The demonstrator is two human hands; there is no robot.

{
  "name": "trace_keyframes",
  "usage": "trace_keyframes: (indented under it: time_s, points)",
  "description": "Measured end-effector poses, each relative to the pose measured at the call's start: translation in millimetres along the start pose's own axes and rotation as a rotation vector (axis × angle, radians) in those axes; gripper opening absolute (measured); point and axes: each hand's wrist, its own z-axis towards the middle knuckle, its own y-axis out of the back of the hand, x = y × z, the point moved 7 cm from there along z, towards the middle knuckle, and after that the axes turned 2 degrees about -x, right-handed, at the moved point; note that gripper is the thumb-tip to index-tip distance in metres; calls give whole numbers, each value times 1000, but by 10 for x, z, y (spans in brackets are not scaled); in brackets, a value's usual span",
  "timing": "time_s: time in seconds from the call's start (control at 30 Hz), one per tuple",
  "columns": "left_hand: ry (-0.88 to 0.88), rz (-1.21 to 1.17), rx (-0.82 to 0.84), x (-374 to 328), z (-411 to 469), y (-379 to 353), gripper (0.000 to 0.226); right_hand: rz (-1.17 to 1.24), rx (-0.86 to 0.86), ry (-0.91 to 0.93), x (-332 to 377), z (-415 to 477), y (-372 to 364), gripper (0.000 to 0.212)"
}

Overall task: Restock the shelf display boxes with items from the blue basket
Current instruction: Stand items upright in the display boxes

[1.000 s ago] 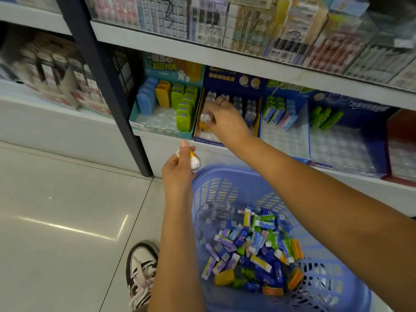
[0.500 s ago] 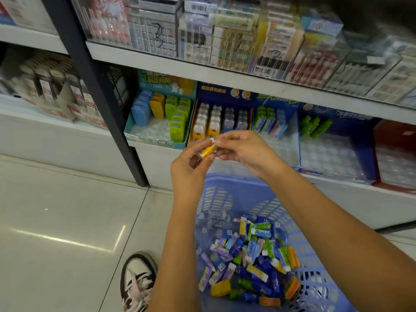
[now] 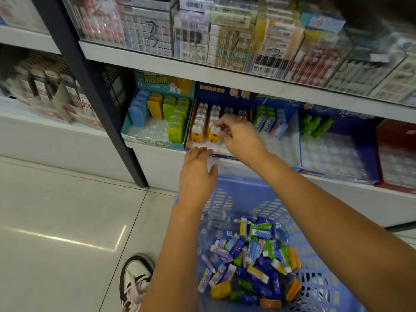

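Shop shelving, tiled floor. Right hand [image 3: 239,137] now pinching clear yellow-based capsule [image 3: 215,131] into orange-walled display box [image 3: 190,122]; left hand [image 3: 197,170] released, empty. Blue plastic basket [image 3: 319,287] near, still stocked.

Bright, soft focus, floor glare

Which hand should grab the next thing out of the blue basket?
Probably the left hand. It looks empty and hovers just above the blue basket, while the right hand is busy up at the display box on the shelf.
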Motion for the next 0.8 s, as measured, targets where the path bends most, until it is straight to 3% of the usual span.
trace_keyframes:
  time_s: [0.3, 0.43, 0.63, 0.73, 0.8]
  points:
    - [0, -15, -2, 27, 4, -8, 42, -143, 30, 86, 101, -3, -102, 25]
    - [-9, -34, 24, 10, -8, -18, 42, -132, 83, 16, 62, 36, -137, 28]
    - [22, -220, -82, -52, -258, -45, 18, -6, 57, -41, 39, -288, 49, 35]
    - [122, -151, 175, 105, -446, -547, 26, 73, 48, -150, -302, -865, 55, 18]
    - [158, 26, 471, 235, -681, -1020, 30, 30, 285, -324, -721, -1393, -217, 19]
